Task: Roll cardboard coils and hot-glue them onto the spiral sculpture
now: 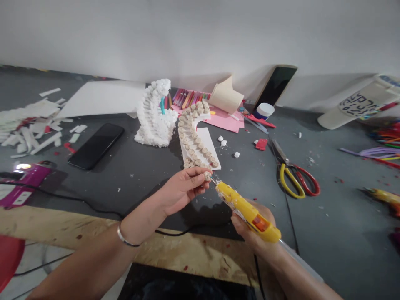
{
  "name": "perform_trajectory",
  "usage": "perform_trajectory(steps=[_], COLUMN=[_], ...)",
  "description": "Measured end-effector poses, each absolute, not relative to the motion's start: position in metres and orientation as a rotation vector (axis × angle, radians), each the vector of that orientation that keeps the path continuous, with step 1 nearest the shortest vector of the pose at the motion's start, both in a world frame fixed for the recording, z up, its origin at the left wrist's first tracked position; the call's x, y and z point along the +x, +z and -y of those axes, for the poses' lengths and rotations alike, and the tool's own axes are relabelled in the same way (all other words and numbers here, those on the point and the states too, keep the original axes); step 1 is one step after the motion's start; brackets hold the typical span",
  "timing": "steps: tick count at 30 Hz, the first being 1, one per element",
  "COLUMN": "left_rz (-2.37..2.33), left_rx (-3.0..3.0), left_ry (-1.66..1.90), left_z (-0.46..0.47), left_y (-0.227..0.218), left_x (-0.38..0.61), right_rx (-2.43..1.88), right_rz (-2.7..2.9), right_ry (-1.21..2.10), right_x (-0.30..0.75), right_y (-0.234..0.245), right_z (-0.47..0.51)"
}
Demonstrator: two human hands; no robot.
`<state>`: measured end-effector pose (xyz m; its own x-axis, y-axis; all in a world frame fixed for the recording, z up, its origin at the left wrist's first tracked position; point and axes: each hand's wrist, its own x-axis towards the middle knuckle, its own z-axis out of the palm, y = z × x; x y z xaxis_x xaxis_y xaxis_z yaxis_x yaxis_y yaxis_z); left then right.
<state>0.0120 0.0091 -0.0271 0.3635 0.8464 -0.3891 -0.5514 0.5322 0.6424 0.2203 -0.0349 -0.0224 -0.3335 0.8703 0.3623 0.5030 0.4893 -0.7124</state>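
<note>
Fingers [197, 176] of the left hand [181, 191] pinch a small round tan disc [207, 176] right at their tips. The right hand [253, 229] wraps around a yellow hot glue gun [242, 206], and its thin tip [213, 180] sits just beside the disc.

The foam spiral model [153, 116] stands on the workbench [328, 233] between the smartphone [96, 146] to its left and the disc-covered foam panel [196, 143] to its right. Scissors [295, 175] lie farther right; paper offcuts [28, 129] lie at far left.
</note>
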Motion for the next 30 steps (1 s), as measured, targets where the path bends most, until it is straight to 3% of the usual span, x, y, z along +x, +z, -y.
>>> perform_trajectory(steps=[30], left_rz=[-0.799], left_rx=[0.435], left_ry=[1.056], left_z=[-0.0125], left_y=[-0.0302], left_x=[0.0135], right_rx=[-1.186], right_rz=[2.085], right_ry=[0.59], right_x=[0.2206], right_y=[-0.0216], right_z=[0.0338])
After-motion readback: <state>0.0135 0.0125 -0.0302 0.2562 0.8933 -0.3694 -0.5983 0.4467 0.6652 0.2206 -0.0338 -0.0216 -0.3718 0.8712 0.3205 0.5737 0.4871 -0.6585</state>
